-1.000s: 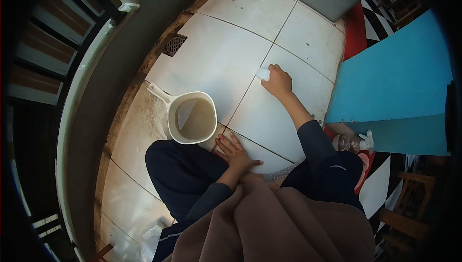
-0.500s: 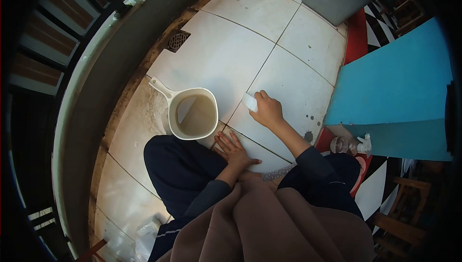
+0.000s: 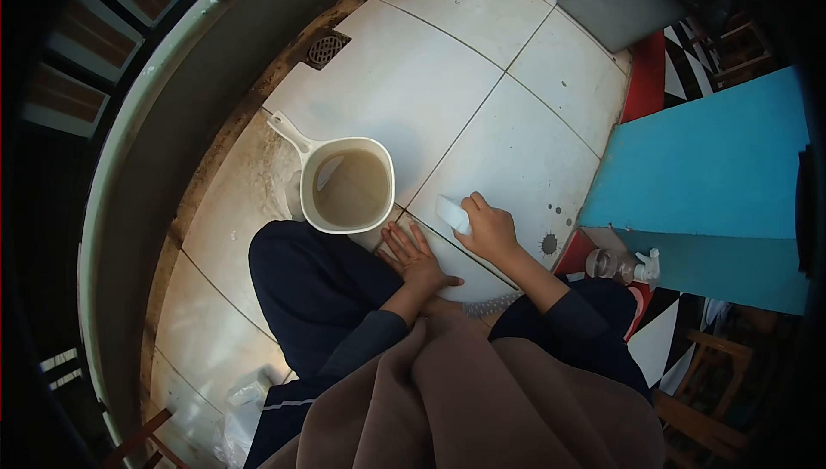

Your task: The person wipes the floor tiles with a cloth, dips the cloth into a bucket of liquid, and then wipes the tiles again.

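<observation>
My right hand (image 3: 490, 230) is closed around a small white block (image 3: 453, 213), perhaps a brush or sponge; its underside is hidden. The block is held against or just over the white floor tile (image 3: 516, 146), near a grout line. My left hand (image 3: 416, 262) rests flat on the tiles by my knee with its fingers spread. Just beyond the left fingertips stands a cream water dipper (image 3: 351, 230), its handle pointing away to the left. Cloudy, brownish water (image 3: 353, 189) fills part of it.
A floor drain (image 3: 327, 49) lies by the low wall on the left. To the right are a blue pillar (image 3: 697, 159) and a clear spray bottle (image 3: 613, 265). A grey bin (image 3: 615, 0) stands at the far right. Beside my left leg is a plastic bag (image 3: 241, 422).
My right hand has drawn the white block back over the tile towards my body. My left hand stays in place on the floor. The view has shifted slightly.
</observation>
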`<move>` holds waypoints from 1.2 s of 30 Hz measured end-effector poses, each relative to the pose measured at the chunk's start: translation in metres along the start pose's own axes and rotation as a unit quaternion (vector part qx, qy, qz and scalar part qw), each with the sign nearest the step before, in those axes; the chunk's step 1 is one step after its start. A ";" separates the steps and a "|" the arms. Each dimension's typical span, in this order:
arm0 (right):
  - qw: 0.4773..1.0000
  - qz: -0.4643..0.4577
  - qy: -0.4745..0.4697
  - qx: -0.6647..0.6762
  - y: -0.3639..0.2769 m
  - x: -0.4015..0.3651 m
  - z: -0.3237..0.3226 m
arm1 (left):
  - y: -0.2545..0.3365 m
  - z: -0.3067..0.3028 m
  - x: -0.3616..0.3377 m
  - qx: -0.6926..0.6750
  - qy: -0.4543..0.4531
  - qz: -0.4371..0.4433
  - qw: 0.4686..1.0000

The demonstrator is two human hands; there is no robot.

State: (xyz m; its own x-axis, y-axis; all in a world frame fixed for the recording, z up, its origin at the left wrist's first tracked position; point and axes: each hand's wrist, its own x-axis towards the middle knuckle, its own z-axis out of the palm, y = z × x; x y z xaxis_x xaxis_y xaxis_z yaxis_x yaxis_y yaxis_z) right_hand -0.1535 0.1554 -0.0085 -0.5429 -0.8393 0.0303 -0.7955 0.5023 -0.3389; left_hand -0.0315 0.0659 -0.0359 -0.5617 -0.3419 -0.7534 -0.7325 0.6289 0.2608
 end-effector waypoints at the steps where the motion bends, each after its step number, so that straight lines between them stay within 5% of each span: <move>1: 1.000 0.005 0.009 0.002 -0.003 0.016 0.005 | 0.000 0.000 0.000 0.000 0.002 -0.001 1.000; 11: 0.989 -0.061 -0.134 0.021 0.022 -0.034 -0.032 | 0.000 0.001 0.001 -0.001 0.003 -0.012 1.000; 17: 0.997 -0.038 -0.048 0.038 0.002 0.025 -0.005 | 0.000 0.002 0.003 0.006 0.013 -0.007 1.000; 26: 0.991 -0.042 -0.126 0.029 0.021 -0.029 -0.031 | -0.001 0.002 0.004 -0.004 0.011 -0.013 1.000; 36: 0.999 -0.017 -0.037 0.035 0.000 0.020 -0.005 | -0.003 0.006 0.004 0.000 0.026 -0.005 1.000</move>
State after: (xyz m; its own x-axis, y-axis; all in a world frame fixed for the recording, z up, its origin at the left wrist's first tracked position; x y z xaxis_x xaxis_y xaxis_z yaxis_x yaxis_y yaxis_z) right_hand -0.1653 0.1399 -0.0027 -0.4931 -0.8696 -0.0257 -0.7906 0.4603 -0.4039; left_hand -0.0294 0.0669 -0.0430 -0.5734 -0.3834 -0.7240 -0.7379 0.6257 0.2531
